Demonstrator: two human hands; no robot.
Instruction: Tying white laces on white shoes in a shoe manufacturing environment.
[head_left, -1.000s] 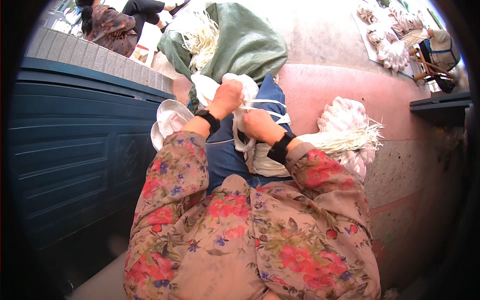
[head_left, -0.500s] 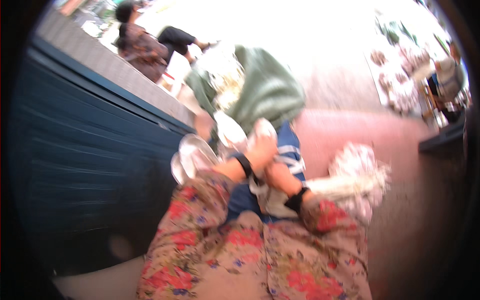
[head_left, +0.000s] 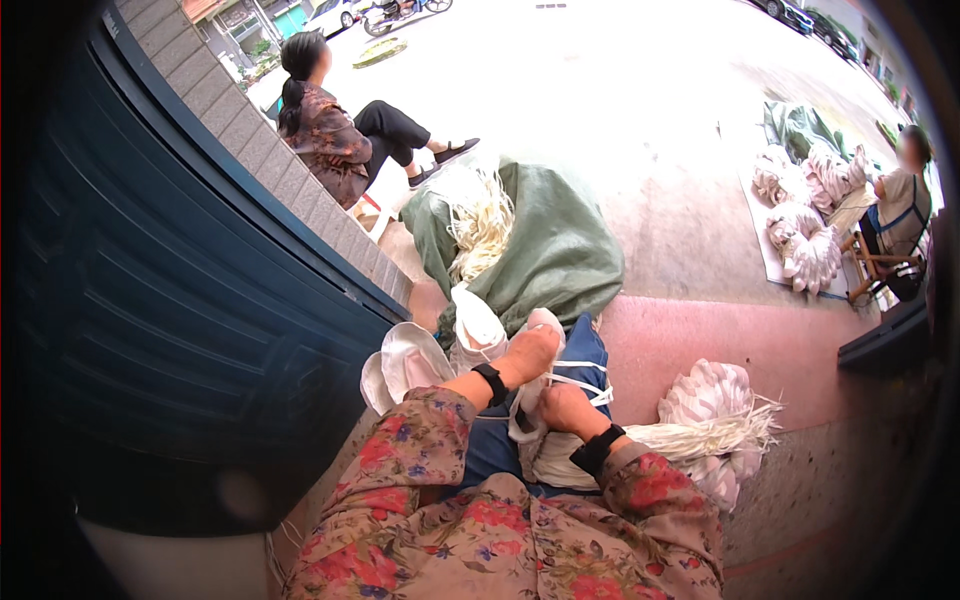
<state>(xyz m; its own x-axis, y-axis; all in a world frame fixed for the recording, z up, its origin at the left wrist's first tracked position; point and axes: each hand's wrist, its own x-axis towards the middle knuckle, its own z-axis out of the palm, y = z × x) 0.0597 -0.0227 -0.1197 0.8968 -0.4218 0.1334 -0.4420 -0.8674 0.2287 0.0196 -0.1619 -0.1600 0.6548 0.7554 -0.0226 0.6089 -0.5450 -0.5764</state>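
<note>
Two hands worked over the lap: the left hand (head_left: 528, 352) closed on a white cloth piece (head_left: 478, 330), the right hand (head_left: 565, 408) gripped a white strap (head_left: 575, 380) (finger detail unclear). Keeping the strap taut seemed wise.

Harsh daylight glare above; dark, warped fisheye edges.

Green sack (head_left: 560, 250) blocks ahead, blue shutter (head_left: 180, 330) hems left; right floor (head_left: 720, 340) seemingly open.

A sack (head_left: 560, 255) lies beyond the lap, probably husk bundle (head_left: 715, 425) right.
</note>
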